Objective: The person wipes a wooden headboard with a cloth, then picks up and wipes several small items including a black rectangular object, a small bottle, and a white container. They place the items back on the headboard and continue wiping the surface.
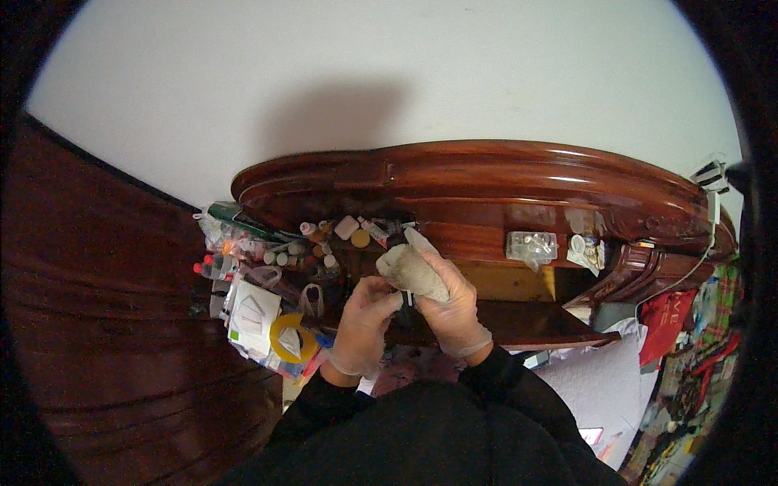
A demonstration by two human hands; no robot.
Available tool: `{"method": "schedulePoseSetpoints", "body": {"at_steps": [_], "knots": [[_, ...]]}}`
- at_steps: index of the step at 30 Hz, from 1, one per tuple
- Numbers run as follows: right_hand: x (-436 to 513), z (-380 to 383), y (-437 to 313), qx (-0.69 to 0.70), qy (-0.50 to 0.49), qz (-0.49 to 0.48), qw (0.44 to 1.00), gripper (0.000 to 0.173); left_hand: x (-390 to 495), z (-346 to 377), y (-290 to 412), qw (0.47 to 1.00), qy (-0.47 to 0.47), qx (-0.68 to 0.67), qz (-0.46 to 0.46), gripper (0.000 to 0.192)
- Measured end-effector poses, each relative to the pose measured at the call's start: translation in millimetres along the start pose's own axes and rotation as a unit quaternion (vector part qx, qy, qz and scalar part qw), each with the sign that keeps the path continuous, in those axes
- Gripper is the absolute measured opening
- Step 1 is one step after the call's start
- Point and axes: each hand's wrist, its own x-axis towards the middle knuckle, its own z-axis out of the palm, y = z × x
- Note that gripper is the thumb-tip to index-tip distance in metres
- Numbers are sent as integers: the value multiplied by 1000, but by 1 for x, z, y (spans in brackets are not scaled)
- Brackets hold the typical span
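Observation:
A crumpled, greyish-white cloth [413, 273] with dirty patches is gripped in my right hand [453, 297], its upper end sticking up past my fingers. Thin clear plastic gloves cover both hands. Close below the cloth, my left hand [364, 316] has its fingers bent and its thumb towards the index finger. A small white strip [409, 298] shows between the two hands against something dark. Whether my left fingers pinch it cannot be made out. Both hands are in front of a dark reddish-brown, glossy wooden cabinet or headboard [486, 182] against the wall.
Left of my hands stand several small bottles and jars [298, 252], a pink-white box [346, 227], red-capped bottles [216, 267] and a yellow tape roll [276, 340]. Rightward are a clear plastic box [532, 248], an open compartment [510, 282], a white cable [690, 270] and a red bag [665, 328].

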Motion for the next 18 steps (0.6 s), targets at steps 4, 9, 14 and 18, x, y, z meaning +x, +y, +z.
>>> {"method": "schedulePoseSetpoints", "body": {"at_steps": [4, 9, 14, 18], "knots": [[-5, -7, -9, -48, -44, 7, 998, 58, 7, -11, -13, 1000, 15, -21, -5, 28], [-14, -20, -29, 8, -156, 78, 985, 60, 15, -48, -15, 902, -12, 339, 266, 25], [-3, -73, 11, 88, -151, 280, 944, 56, 16, -65, -3, 980, 19, -200, 5, 35], [15, -98, 98, -67, -50, 370, 925, 47, 6, -71, 7, 979, 49, -196, -17, 36]]}}
